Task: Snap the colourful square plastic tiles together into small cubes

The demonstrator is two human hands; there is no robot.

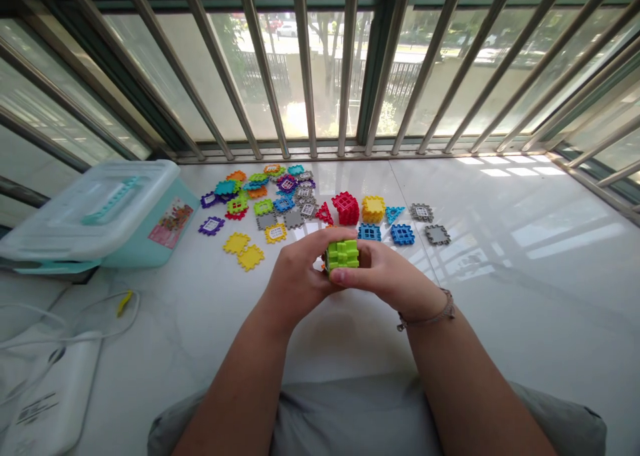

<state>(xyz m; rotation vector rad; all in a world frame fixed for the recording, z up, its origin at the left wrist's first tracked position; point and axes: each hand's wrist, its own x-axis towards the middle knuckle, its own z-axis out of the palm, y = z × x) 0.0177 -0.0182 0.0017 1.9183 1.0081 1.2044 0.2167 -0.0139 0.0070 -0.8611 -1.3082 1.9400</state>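
Note:
Both my left hand (pixel 300 269) and my right hand (pixel 385 276) close around a lime-green cube of interlocking plastic tiles (pixel 343 255), with fingers covering its sides and lower part. Just beyond my hands stand a red tile cube (pixel 346 208) and a yellow tile cube (pixel 373 209), neither touching them. Two blue square tiles (pixel 369 232) (pixel 403 234) lie close to my fingers, beside grey ones (pixel 437 235). Further left is a spread of multicoloured flat tiles (pixel 260 199), with two yellow tiles (pixel 237 243) nearer my left hand.
A lidded plastic storage box with a teal handle (pixel 95 216) stands on the white marble surface (pixel 500 323) at left. A white device (pixel 50 389) and its cable lie at lower left. Metal window bars (pixel 305 63) run along the far edge.

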